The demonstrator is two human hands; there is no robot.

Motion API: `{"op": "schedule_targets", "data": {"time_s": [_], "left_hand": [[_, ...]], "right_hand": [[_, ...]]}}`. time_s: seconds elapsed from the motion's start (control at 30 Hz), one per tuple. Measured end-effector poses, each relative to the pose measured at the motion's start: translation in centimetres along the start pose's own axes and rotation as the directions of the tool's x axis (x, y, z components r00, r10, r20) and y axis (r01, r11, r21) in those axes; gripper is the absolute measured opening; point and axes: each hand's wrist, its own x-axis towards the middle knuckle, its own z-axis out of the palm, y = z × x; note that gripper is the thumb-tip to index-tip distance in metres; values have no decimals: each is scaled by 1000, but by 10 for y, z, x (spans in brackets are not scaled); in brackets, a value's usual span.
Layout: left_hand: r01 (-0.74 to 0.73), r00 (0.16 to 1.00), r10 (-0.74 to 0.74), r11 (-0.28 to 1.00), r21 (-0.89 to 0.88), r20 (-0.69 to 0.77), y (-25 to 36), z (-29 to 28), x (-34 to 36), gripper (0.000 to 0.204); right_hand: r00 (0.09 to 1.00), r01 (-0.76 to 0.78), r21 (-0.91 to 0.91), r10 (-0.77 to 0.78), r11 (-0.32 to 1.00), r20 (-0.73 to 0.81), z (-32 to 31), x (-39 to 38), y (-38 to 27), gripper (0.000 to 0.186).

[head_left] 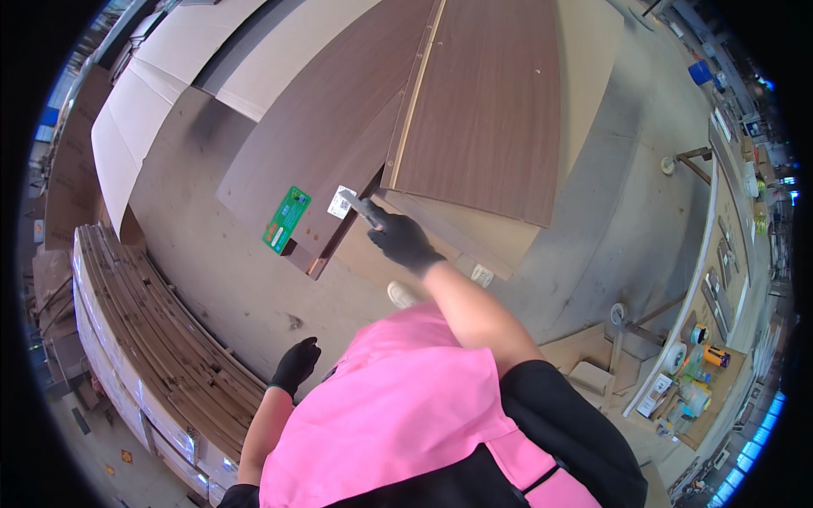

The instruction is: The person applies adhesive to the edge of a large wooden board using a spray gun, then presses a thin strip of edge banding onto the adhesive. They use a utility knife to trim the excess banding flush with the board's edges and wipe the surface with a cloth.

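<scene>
My right hand (402,243), in a black glove, is closed around a slim grey tool (362,207) that looks like a utility knife. The tool's tip lies over a white label with a square code (338,207) on a dark brown wood-grain panel (309,144). Beside that label, a green printed card (287,220) lies near the panel's lower end. My left hand (295,366), also black-gloved, hangs low at my left side with its fingers curled together. I see nothing in it.
Another brown panel (483,110) lies to the right, with cardboard (584,93) under it. Cardboard sheets (157,93) stand at the far left, above a stack of long boards (161,330). At right, a wheeled bench (690,339) carries tape rolls and tools.
</scene>
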Motion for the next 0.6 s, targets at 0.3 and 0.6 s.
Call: {"op": "schedule_targets", "data": {"time_s": [0.3, 0.6], "left_hand": [[109, 992, -121, 973, -205, -46, 11, 7, 1, 33], [-63, 997, 61, 998, 31, 53, -17, -2, 3, 19]], "right_hand": [[715, -368, 78, 335, 927, -613, -145, -148, 107, 62], [813, -384, -286, 175, 878, -555, -70, -94, 82, 27]]}}
